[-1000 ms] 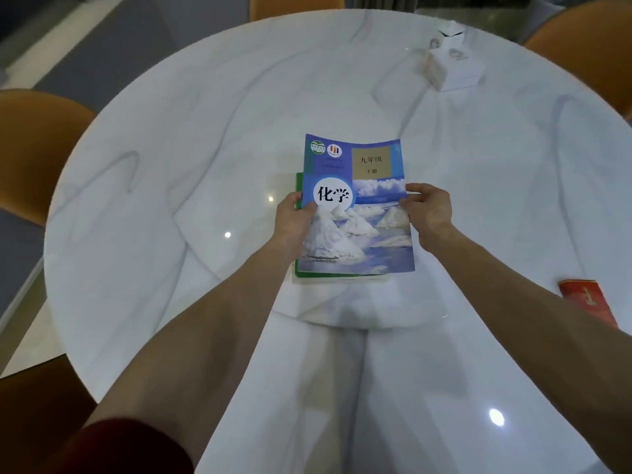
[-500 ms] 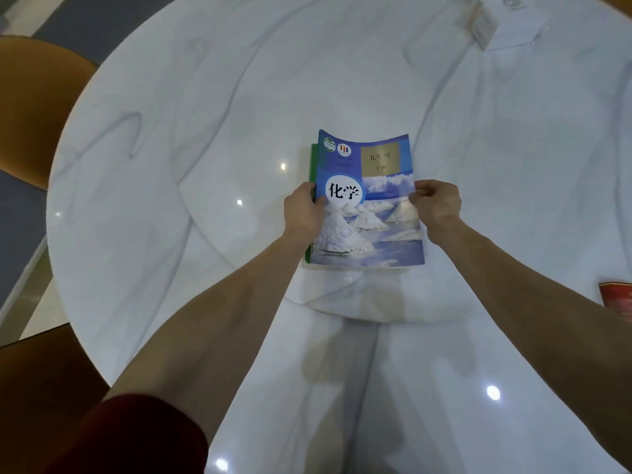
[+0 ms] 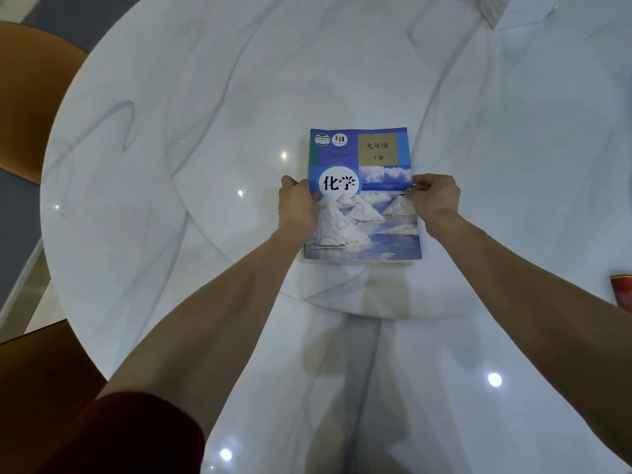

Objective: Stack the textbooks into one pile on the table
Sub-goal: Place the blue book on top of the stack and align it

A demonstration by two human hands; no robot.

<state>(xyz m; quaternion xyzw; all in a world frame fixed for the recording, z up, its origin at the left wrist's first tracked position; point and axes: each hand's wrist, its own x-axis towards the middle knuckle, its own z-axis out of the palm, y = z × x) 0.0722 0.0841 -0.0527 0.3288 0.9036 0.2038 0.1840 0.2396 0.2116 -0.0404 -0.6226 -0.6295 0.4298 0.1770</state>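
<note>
A blue chemistry textbook (image 3: 369,172) with white salt heaps on its cover lies on top of a pile at the middle of the round white marble table (image 3: 171,165). Only thin page edges of the book beneath show along its near side. My left hand (image 3: 295,206) grips the blue book's left edge, thumb on the cover. My right hand (image 3: 436,198) pinches its right edge. The book sits flat and squared over the one below.
A red booklet (image 3: 623,290) pokes in at the right edge of the table. A white box (image 3: 513,10) stands at the far right. Orange chairs (image 3: 30,90) sit left of the table, and a brown surface fills the bottom left.
The blue book has been shifted left and squared, so the green book under it no longer shows on the left. Both hands kept their hold on its edges.
</note>
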